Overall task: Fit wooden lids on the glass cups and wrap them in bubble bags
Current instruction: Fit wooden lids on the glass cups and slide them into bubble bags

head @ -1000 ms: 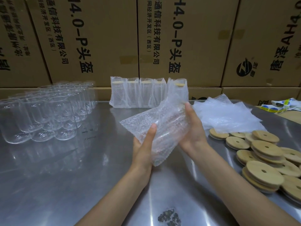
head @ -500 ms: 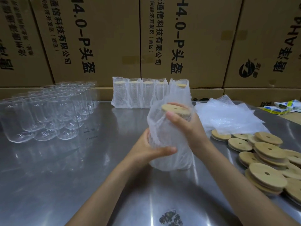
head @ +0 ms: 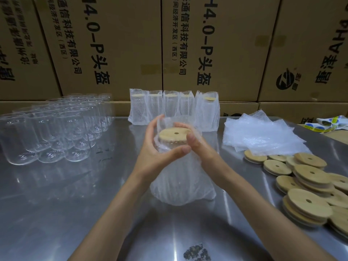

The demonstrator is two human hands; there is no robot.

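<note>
The bagged cup [head: 180, 178] stands upright mid-table [head: 56, 213], long axis vertical, wooden lid [head: 174, 133] facing up. Left hand [head: 156, 155] and right hand [head: 197, 146] both grip the bag around its top.

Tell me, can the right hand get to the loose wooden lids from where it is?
Probably yes: the lids lie uncovered on the table just beside the right hand, but it must first let go of the bagged cup.

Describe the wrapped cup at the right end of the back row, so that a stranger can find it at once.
Look at the cardboard boxes behind the steel table. A row of bubble-wrapped cups stands against them. The rightmost cup is the widest, and its wooden lid shows most clearly through the bag.
</note>
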